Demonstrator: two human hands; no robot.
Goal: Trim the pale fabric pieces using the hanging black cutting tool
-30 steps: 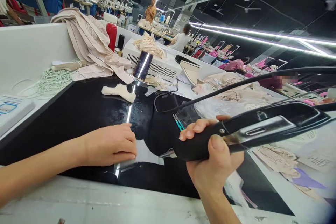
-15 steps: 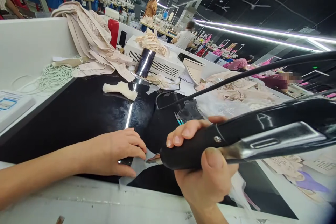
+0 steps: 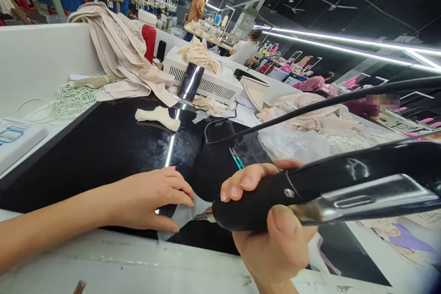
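Observation:
My right hand (image 3: 272, 239) is wrapped around a black corded hand tool (image 3: 251, 202) with a slim pointed metal tip and a silver lever along its side. The thumb rests by the lever. That tip points left and meets, or hovers just over, the right edge of a thin translucent sheet (image 3: 184, 213) on the black board (image 3: 113, 147). My left hand (image 3: 151, 200) lies on the sheet with thumb and fingers apart, covering part of it. Whether the tip presses on the sheet I cannot tell.
Beyond the hands lie a cream fabric piece (image 3: 157, 117) and teal-handled snips (image 3: 236, 158). A dark cylinder (image 3: 191, 81) stands by a white vented box (image 3: 217, 85). Beige fabric strips (image 3: 113, 46) and pale green cord (image 3: 70, 101) are at the left. The tool's black cable (image 3: 292, 112) crosses the right side.
The hand tool and my right hand have shifted slightly right and down, its tip a little to the right. My left hand has hardly moved on the sheet.

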